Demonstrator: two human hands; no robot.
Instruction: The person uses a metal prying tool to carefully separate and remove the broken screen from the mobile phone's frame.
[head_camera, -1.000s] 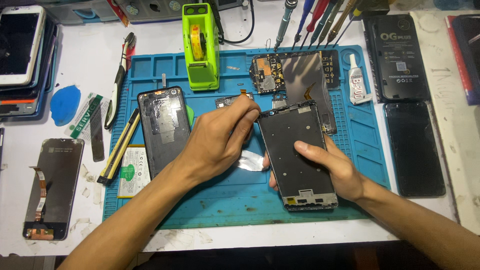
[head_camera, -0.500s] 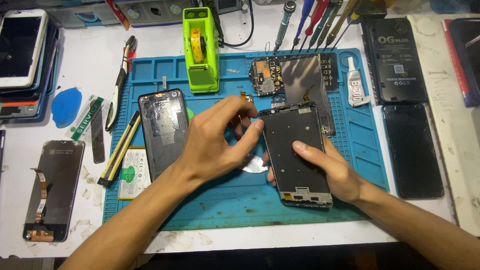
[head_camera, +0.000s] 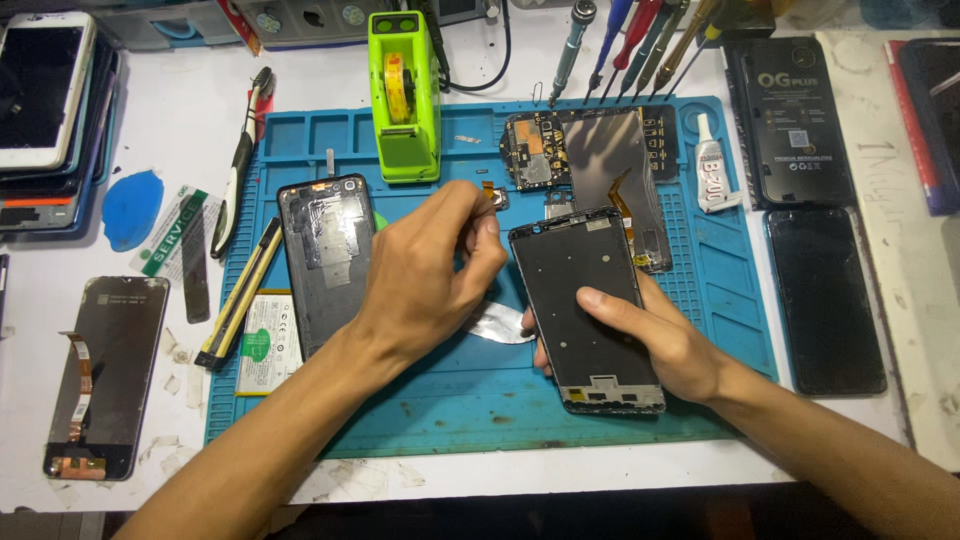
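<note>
Head cam: vs half a sec ago, I see my left hand (head_camera: 430, 270) has lifted a bit and drawn toward the top-left corner of the phone frame (head_camera: 590, 305), fingertips pinched together on a small part with a copper flex end (head_camera: 492, 195); can't tell exactly what the part is. Right hand (head_camera: 640, 335) hasn't shifted: it grips the black phone frame from the right edge, thumb laid across its face, fingers wrapped under. Frame sits tilted on the blue work mat (head_camera: 480, 400), lower centre-right, about where it was a sec ago. Silvery foil piece (head_camera: 500, 323) lies on the mat between both hands, just beside the frame.

Containers: mat's moulded tray slots along the top edge (head_camera: 300, 135) look mostly bare; one holds a small screw-like bit, too small to tell. Green tape dispenser (head_camera: 403, 95) carries a yellow tape roll. On the mat also: black back cover (head_camera: 325, 255) left of my left hand, motherboard w/ metal shield (head_camera: 590, 150) above the frame. Glue tube (head_camera: 710, 165) rests at the mat's right side.
</note>
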